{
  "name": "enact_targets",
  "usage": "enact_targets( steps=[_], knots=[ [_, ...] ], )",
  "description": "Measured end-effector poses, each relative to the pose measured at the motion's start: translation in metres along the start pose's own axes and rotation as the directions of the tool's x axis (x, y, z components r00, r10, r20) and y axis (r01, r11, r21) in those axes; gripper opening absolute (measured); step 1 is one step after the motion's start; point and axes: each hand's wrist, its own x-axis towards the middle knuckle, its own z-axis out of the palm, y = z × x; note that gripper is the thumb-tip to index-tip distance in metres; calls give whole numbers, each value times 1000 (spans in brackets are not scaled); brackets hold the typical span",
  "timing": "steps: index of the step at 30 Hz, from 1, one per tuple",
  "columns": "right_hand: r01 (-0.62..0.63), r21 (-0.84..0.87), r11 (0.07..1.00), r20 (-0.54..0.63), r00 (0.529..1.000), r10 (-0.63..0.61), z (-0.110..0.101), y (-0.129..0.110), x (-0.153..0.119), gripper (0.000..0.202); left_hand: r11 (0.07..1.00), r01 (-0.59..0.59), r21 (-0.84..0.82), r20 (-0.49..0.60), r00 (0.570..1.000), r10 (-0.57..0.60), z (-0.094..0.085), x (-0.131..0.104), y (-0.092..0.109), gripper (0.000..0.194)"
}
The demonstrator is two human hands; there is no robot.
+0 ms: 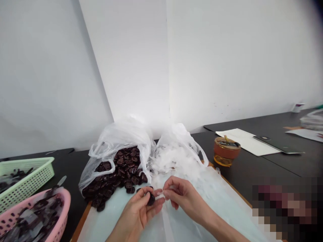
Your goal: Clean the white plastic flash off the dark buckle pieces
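My left hand (141, 208) is closed around a dark brown, glossy, rounded piece (151, 199), held between thumb and fingers. Close by its fingertips, my right hand (180, 195) pinches a small whitish, see-through piece (161, 194), partly hidden by the fingers. Both hands are over a pale, smooth work mat (202, 205). Behind the left hand, a pile of similar dark brown pieces (126, 164) spills out of a white plastic bag (121, 132). Beyond the right hand, a second white bag (180, 132) lies open with thin whitish, see-through pieces (171, 156) at its mouth.
On the left, a pink basket (66, 201) holds dark pieces and clear plastic strips; a green basket (47, 168) stands behind it. An amber glass cup (227, 151), white paper (242, 141) and a phone (277, 145) are on the black table to the right.
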Motion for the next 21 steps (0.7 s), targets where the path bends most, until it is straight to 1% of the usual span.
enact_targets(
  steps=[2,4,7,11,16,19,21],
  knots=[
    [-1,16,1000,-4,1000,1,0,-1,0,21,998,-58,21,5,998,58,-2,3,-1,12],
    [-8,11,1000,-8,1000,8,0,-2,-1,19,995,-98,16,-19,995,98,-4,5,-2,13],
    [-11,-16,1000,-32,999,10,3,-2,-2,15,996,-89,-28,-109,990,85,-4,5,-2,15],
    [12,-67,998,-77,997,-17,6,-2,-3,11,994,-96,-58,-219,972,81,1,3,-1,21],
    [28,-138,990,-98,994,-41,9,-2,-5,10,994,-77,-76,-235,970,57,7,1,-2,24],
    [17,-119,993,-88,996,-27,9,-1,-5,14,989,-95,-116,-251,966,64,9,2,-5,23],
    [-7,-77,997,-87,996,1,9,-1,-5,18,988,-93,-122,-240,969,62,10,2,-7,22]
  ],
)
